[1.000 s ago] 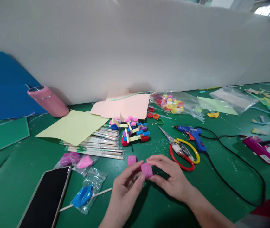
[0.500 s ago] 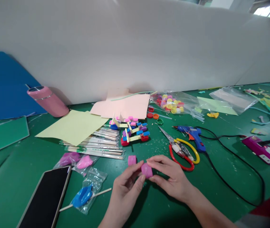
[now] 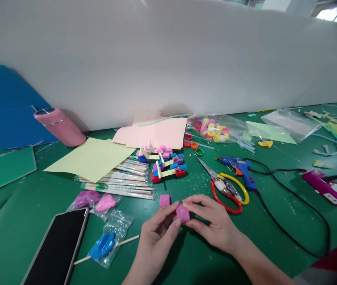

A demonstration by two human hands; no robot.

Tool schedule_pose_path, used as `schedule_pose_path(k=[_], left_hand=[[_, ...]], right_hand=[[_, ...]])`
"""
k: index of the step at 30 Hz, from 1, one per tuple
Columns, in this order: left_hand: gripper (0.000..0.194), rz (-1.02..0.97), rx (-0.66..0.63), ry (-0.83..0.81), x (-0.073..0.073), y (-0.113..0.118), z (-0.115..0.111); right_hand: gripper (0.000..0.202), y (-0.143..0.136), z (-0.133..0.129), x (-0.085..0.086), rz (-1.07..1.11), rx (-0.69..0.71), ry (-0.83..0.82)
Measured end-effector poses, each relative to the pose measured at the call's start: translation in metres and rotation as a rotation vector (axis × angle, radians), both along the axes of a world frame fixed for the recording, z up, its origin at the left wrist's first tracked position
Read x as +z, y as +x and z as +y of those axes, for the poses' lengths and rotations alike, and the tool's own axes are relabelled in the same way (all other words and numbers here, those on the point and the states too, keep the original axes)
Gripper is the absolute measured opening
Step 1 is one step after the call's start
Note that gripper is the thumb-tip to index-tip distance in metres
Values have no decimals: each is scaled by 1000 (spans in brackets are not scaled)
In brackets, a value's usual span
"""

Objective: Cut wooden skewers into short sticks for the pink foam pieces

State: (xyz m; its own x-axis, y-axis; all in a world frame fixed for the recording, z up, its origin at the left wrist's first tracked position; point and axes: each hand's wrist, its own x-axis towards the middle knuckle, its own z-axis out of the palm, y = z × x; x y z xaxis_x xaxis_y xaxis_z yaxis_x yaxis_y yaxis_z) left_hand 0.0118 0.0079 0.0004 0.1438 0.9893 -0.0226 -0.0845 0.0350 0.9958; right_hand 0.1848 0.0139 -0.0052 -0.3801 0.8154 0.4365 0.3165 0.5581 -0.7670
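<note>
Between my two hands is a purple-pink bottle cap [image 3: 183, 213]; a seam across it earlier may mean two caps set rim to rim, but I cannot tell. My left hand [image 3: 158, 233] pinches its left side with thumb and forefinger. The fingertips of my right hand [image 3: 210, 221] grip it from the right. Just beyond my left fingertips, a similar pink cap piece [image 3: 165, 200] stands on the green table [image 3: 192, 261]. Behind that are several small assemblies of coloured caps and wooden sticks [image 3: 168, 170].
To the right lie scissors [image 3: 226, 192], a blue glue gun [image 3: 239, 168] with its black cord, and a purple power unit [image 3: 328, 187]. A phone [image 3: 56, 241], bagged clay [image 3: 103, 245] and wrapped sticks [image 3: 121, 186] are at left. Behind sit a bag of caps [image 3: 212, 128] and a pink tumbler [image 3: 60, 126].
The held cap has turned slightly between my fingers, and the seam line on it is fainter. My hands have barely moved, and everything else lies as before.
</note>
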Motion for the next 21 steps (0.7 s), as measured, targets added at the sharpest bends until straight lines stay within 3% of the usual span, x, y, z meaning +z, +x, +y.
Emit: schedule_pose_path(k=[9, 15, 17, 21], left_hand=[[28, 26, -3, 46, -1, 0, 0], [34, 176, 2, 253, -3, -2, -1], [34, 209, -32, 288, -4, -2, -2], [39, 156, -51, 164, -5, -1, -4]], right_hand=[[42, -1, 1, 0, 18, -1, -8], [47, -1, -1, 7, 69, -27, -137], [41, 0, 0, 9, 67, -24, -165], [34, 1, 2, 7, 66, -40, -169]])
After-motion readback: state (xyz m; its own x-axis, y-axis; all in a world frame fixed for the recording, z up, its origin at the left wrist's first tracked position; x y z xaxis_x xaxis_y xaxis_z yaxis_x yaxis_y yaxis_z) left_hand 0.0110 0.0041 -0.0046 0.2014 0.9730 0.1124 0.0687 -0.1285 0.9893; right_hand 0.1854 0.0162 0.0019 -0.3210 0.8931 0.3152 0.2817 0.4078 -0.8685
